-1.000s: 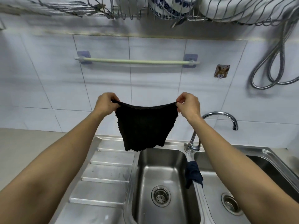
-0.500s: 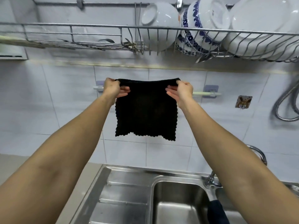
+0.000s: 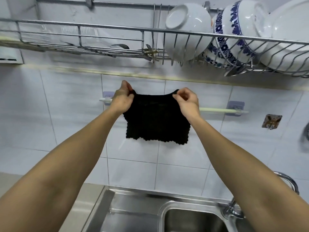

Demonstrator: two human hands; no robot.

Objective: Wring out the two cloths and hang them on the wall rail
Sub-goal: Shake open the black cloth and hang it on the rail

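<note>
While the left hand [image 3: 121, 99] and right hand [image 3: 187, 101] each pinched a top corner of the black cloth [image 3: 156, 118] at mid-frame, spread across the wall rail [image 3: 215, 110], an uneven drape looked liable to slide off toward the sink [image 3: 168, 205].

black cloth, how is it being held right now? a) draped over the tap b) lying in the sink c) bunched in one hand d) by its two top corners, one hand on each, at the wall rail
d: the left hand and the right hand each pinch a top corner of the black cloth, which hangs spread flat in front of the wall rail.
</note>
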